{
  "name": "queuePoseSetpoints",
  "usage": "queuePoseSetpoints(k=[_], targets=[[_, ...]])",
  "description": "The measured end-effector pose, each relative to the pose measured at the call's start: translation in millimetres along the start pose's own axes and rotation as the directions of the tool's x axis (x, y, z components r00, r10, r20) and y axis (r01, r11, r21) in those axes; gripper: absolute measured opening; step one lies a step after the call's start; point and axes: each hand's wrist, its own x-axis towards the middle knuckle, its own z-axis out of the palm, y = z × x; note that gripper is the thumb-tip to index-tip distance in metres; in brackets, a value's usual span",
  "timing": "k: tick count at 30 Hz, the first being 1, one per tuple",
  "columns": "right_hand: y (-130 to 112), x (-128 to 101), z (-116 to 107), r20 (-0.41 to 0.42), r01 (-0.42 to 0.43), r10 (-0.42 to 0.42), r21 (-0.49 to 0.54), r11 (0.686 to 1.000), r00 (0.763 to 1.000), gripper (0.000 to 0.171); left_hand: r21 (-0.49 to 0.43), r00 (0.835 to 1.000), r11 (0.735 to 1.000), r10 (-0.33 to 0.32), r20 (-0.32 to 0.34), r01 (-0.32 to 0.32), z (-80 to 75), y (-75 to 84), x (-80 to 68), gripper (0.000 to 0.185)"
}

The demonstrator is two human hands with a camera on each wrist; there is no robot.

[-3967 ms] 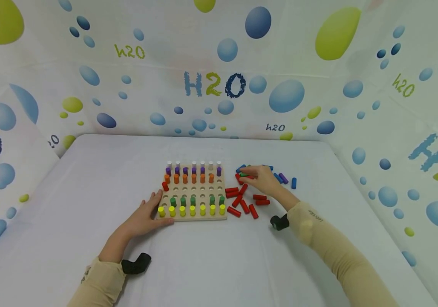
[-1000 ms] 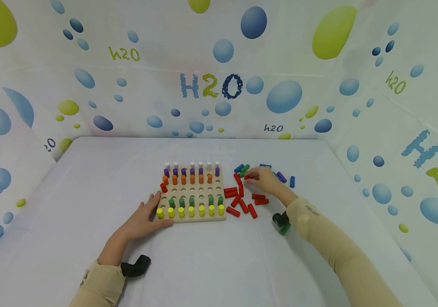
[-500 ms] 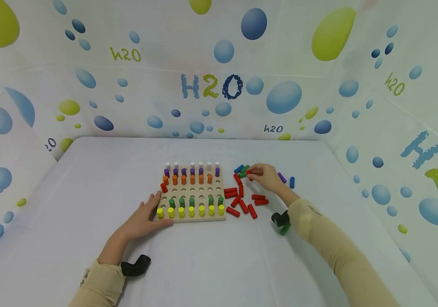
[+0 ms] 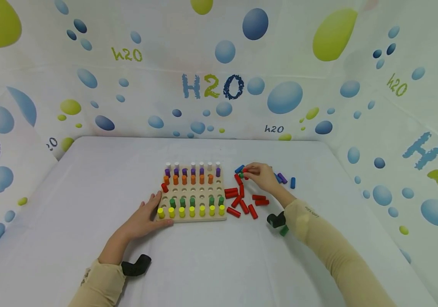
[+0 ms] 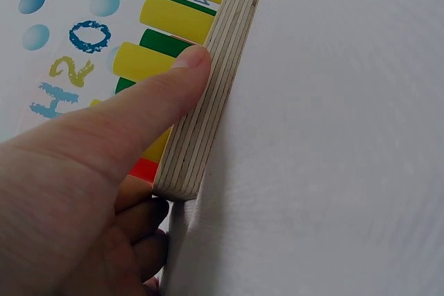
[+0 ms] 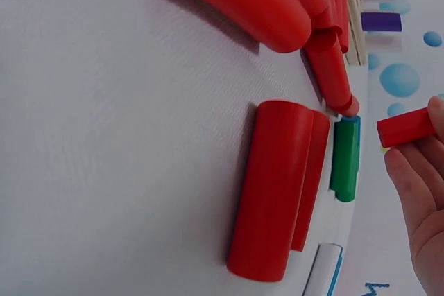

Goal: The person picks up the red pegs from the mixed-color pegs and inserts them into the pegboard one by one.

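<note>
My left hand [image 4: 144, 217] grips the near left corner of a wooden pegboard [image 4: 200, 220], thumb on its front edge in the left wrist view. Rows of white, purple, orange, green and yellow pegs stand in the board. One red peg [image 4: 164, 187] leans at its left edge, and several holes are bare. To the right of the board my right hand [image 4: 265, 177] pinches a red peg [image 6: 406, 127], held off the table in the right wrist view. Just beyond it lies a green peg [image 6: 345, 157]. Fingers partly hide pegs at the back of the loose pile.
Several red pegs [image 4: 244, 207] lie scattered right of the board. Blue pegs [image 4: 293, 183] and a purple peg [image 4: 282, 178] lie farther right. One green peg [image 4: 284, 230] is below the right wrist's black camera [image 4: 276, 220]. A patterned backdrop [image 4: 157, 85] rises behind the white table.
The right hand, earlier among green and red pegs, has picked up a red peg and shifted slightly back and left over the green ones. The left hand and the board stay put.
</note>
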Motion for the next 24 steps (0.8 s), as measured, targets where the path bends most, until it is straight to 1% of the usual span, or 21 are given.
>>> queuePoseSetpoints(k=[11, 18, 24], targets=[[-9.7, 1.9, 8.0, 0.008, -0.012, 0.011, 0.024, 1.000, 1.000, 0.025, 0.004, 1.000, 1.000, 0.011, -0.013, -0.011, -0.1, 0.9, -0.4, 0.104], [-17.5, 2.1, 13.3, 0.020, -0.006, 0.004, 0.069, 0.998, 1.000, 0.023, 0.011, 1.000, 1.000, 0.021, -0.018, -0.021, -1.1, 2.3, -1.2, 0.104], [-24.4, 3.2, 17.4, 0.034, -0.007, 0.005, 0.069, 0.998, 0.999, 0.023, 0.004, 1.000, 1.000, 0.023, -0.019, -0.023, -1.6, 3.6, -2.6, 0.103]])
